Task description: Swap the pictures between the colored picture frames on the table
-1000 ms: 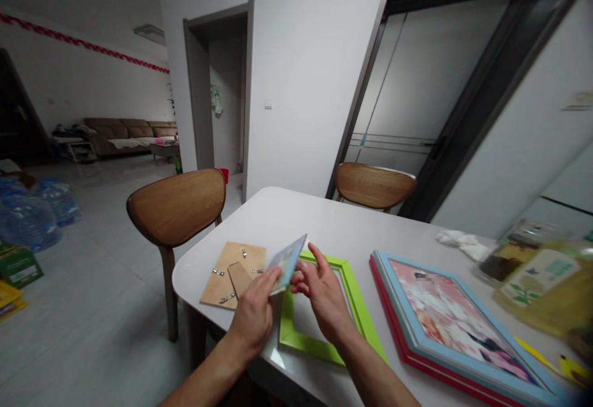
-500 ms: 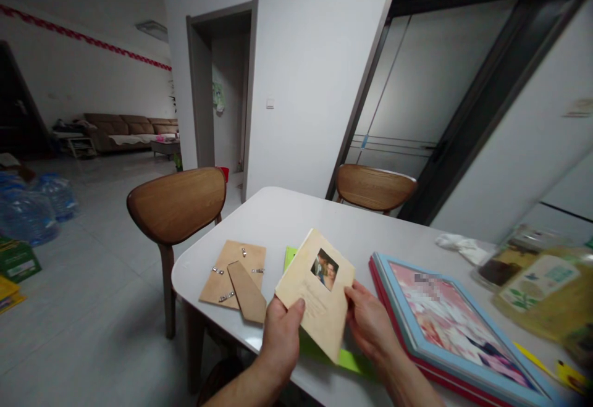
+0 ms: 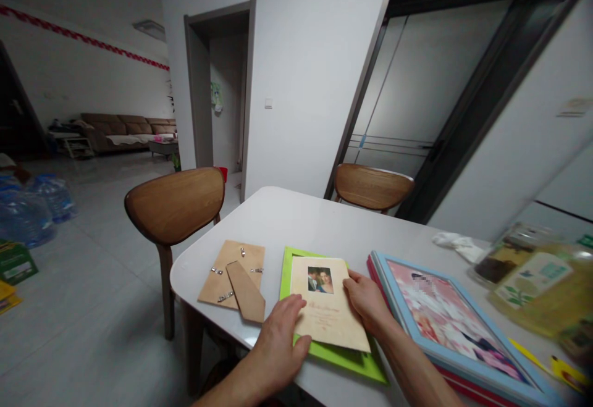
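A cream card (image 3: pixel 330 314) with a small photo near its top lies over a green frame (image 3: pixel 319 350), slightly askew, its lower right corner over the frame's edge. My left hand (image 3: pixel 281 339) rests at the card's left edge, thumb and fingers apart. On the other side, my right hand (image 3: pixel 368 301) pinches the card's right edge. A wooden backing board (image 3: pixel 215 283) with metal clips and a brown stand leg (image 3: pixel 245 293) lies to the left. Right of my hands, a light blue frame (image 3: pixel 419 339) with a pink picture sits on a red one (image 3: pixel 377 277).
The white table (image 3: pixel 278 215) has wooden chairs (image 3: pixel 178 203) (image 3: pixel 373 186) at its far side. White tissue (image 3: pixel 456 245), a clear container (image 3: pixel 504 255), a bag with a green leaf label (image 3: pixel 532 283) and a yellow item (image 3: pixel 567 373) lie to the right.
The card has come down onto the green frame and turned more upright to the view. My left hand has loosened its grip and spread its fingers.
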### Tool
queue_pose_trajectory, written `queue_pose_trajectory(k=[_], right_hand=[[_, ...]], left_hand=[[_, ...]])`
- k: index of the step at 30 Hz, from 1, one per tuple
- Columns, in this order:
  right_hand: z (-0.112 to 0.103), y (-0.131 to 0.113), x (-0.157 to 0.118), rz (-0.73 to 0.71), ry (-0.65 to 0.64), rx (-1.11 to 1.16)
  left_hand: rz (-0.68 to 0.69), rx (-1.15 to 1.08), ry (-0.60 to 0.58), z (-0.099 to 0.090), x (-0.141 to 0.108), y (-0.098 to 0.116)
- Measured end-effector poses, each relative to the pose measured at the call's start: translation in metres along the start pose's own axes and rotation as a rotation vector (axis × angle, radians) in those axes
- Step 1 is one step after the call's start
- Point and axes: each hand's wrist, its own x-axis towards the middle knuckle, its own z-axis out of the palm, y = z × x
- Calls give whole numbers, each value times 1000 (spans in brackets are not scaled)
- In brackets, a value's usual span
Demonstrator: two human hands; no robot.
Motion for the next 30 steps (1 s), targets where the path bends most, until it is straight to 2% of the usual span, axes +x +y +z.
queue_pose_trajectory(k=[3,6,10,13,15,17,20,23,26,30], right_hand=[[2,-3,2,-84,43,-305],[-1,-5,2,-96,50,-434],[-3,-5,-1,-88,55,-600],[3,-13,-9,-174,98,-727],[16,-24,-20,-325,99,-690],[36,-40,-35,-481,15,-598],[72,-63,-62,-596,-181,-553],[99,-75,-80,-640,-220,-605],[107,-78,-85,-618,-233,-530],[91,-79,-87,-630,-243,-270]], left_hand=[[77,70,-36,2,-3,-2],[89,107,-51,-4,-5,-4],[33,288,0,-36,-5,-24],[-116,513,98,-67,-10,-51],[-190,597,81,-84,-18,-65],[-184,631,26,-94,-28,-73],[-108,633,-31,-97,-43,-75],[-33,608,-25,-97,-50,-77],[35,566,39,-100,-51,-85],[92,523,71,-102,-48,-86]])
